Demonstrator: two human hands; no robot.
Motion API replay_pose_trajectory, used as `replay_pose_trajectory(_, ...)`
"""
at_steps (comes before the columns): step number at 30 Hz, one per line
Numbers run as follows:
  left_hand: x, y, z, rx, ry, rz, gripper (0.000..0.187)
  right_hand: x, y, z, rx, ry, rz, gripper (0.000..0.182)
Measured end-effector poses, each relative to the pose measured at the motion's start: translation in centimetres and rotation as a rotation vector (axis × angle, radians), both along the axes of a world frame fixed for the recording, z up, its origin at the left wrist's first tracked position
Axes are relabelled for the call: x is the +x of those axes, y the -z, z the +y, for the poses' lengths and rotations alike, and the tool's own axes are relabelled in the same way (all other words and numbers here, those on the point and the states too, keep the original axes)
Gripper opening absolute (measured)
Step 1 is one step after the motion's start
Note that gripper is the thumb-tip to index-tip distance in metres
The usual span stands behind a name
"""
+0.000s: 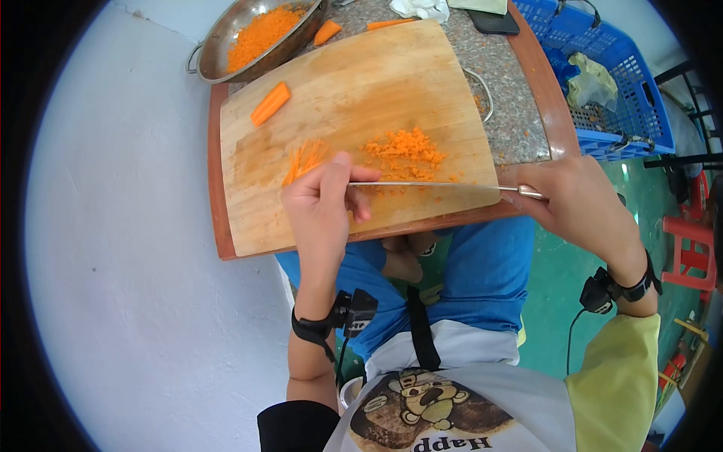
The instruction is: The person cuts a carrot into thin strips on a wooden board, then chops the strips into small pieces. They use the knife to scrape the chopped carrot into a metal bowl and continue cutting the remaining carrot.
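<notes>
My right hand (568,197) is closed round the handle of a knife (429,184), whose blade points left above the front part of the wooden cutting board (339,79). At the blade's far end, my left hand (327,192) has its fingers bent, thumb and fingertips touching or very near the blade tip. Thin carrot strips (305,160) lie on the board just beyond my left hand. Finely chopped carrot (407,151) is heaped behind the blade. A larger carrot piece (270,104) rests on the board's left side.
A metal pan (218,53) holding chopped carrot stands at the back left. Behind the board lie carrot pieces (327,32), a white cloth (420,8) and a dark phone-like object (493,22). A blue basket (648,113) is at the right, with a red stool (689,252) beyond.
</notes>
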State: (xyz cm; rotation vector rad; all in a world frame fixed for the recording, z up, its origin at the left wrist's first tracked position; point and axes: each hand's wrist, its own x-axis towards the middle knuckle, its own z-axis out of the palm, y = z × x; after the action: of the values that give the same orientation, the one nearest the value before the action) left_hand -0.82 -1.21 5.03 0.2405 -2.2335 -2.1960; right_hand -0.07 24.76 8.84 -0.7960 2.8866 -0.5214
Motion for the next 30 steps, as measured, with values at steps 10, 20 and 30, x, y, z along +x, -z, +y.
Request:
replay_pose_trajectory(10, 0.6, -0.4, -0.2, -0.016, -0.027, 0.009, 0.035, 0.1, 0.0, -0.3, 0.028, -0.019, -0.035, 0.013)
replay_pose_trajectory(20, 0.8, 0.1, -0.3, 0.044, -0.026, -0.029, 0.035, 0.2, 0.1, -0.3, 0.001, -0.022, 0.002, 0.016)
replay_pose_trajectory(30, 1.7, -0.8, -0.2, 0.010, -0.075, -0.017, 0.034, 0.3, -0.6, -0.4, 0.114, -0.036, -0.072, 0.024)
